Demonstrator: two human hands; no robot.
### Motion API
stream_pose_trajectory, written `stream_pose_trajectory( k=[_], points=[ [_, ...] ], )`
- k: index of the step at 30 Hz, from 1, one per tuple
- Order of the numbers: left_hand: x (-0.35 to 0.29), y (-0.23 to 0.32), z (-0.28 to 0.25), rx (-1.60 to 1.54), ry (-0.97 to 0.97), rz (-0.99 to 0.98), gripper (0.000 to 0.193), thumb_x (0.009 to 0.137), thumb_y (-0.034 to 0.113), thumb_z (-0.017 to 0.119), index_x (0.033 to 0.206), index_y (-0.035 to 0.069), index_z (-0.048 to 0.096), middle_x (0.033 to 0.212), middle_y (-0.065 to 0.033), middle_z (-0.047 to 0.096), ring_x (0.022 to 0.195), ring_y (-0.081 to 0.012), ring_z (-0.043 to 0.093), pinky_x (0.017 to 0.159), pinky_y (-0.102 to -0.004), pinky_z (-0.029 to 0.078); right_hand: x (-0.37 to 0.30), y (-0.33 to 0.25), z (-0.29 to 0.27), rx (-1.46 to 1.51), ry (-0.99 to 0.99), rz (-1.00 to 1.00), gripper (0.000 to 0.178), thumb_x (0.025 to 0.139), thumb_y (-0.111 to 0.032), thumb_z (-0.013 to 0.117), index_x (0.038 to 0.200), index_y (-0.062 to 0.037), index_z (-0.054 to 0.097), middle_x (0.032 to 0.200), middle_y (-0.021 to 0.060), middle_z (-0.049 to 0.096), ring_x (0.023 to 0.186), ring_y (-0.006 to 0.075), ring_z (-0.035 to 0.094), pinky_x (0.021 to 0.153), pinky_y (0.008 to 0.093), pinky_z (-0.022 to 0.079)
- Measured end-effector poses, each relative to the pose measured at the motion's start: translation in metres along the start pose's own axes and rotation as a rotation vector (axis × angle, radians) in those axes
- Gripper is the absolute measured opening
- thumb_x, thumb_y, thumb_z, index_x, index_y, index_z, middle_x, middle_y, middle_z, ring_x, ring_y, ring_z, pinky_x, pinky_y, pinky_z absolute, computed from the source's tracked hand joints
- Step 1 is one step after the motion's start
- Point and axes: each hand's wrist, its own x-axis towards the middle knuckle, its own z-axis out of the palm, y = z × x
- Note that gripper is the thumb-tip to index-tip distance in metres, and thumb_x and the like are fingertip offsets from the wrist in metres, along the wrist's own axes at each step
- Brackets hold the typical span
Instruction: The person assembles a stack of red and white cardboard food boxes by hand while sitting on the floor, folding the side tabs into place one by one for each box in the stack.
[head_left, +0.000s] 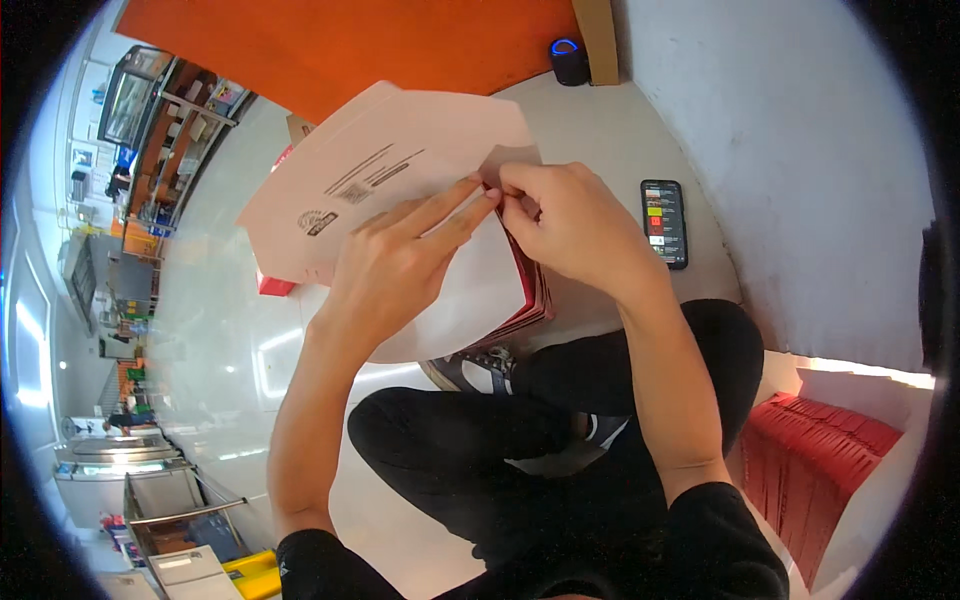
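Observation:
A partly folded cardboard box, pale with dark print on its raised panel, stands in front of me. Its red outer side shows along the right edge, above a layered stack of red-edged cardboard. My left hand lies over the box with index and middle fingers stretched towards its right corner; the thumb is hidden. At that same corner my right hand is closed in a pinch on the box's edge. The fingertips of both hands nearly meet there.
A phone with a lit screen lies on the floor to the right. Farther off, a small black speaker glows blue beside an orange panel. Red stacked cardboard stands at lower right, near the white wall. My crossed legs are close below.

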Motion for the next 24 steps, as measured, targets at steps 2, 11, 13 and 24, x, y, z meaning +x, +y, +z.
stream_pose_trajectory(
  k=[2,11,13,24],
  points=[
    [-0.005,-0.004,0.0,0.114,-0.004,0.019,0.042,0.086,0.003,0.066,0.127,0.013,0.072,0.13,-0.0053,0.071,0.092,-0.0261,0.073,0.08,-0.0371,0.06,-0.005,-0.003,0.008,-0.101,0.021,-0.044,0.016,0.092,-0.014,0.06,0.093,0.0001,0.067,0.086,0.0273,0.069,0.083,0.0472,0.067,0.077,0.0549,0.053],
    [-0.002,0.011,0.014,0.033,-0.009,-0.042,0.045,0.092,0.007,0.066,0.137,0.012,0.066,0.142,-0.0073,0.064,0.112,-0.032,0.068,0.091,-0.0438,0.057,-0.006,0.004,0.004,-0.046,0.022,0.009,0.019,0.095,-0.018,0.059,0.094,0.0007,0.062,0.084,0.0291,0.068,0.083,0.05,0.065,0.077,0.058,0.051],
    [-0.008,0.014,0.011,-0.024,-0.042,-0.117,0.045,0.093,0.01,0.067,0.138,0.011,0.064,0.145,-0.009,0.061,0.118,-0.0339,0.065,0.097,-0.0447,0.054,-0.006,0.009,0.017,-0.046,0.082,0.038,0.022,0.097,-0.021,0.062,0.094,0.0009,0.061,0.083,0.0264,0.067,0.078,0.0468,0.065,0.07,0.0514,0.05],
    [-0.09,-0.011,0.0,-0.393,0.294,-0.707,0.031,0.109,0.015,0.052,0.134,0.003,0.066,0.13,-0.0139,0.07,0.126,-0.0257,0.062,0.109,-0.0357,0.043,-0.019,-0.011,0.025,-0.232,0.133,0.06,0.026,0.101,-0.022,0.054,0.1,-0.002,0.071,0.083,0.0247,0.072,0.079,0.0438,0.072,0.073,0.0532,0.058]
  ],
)
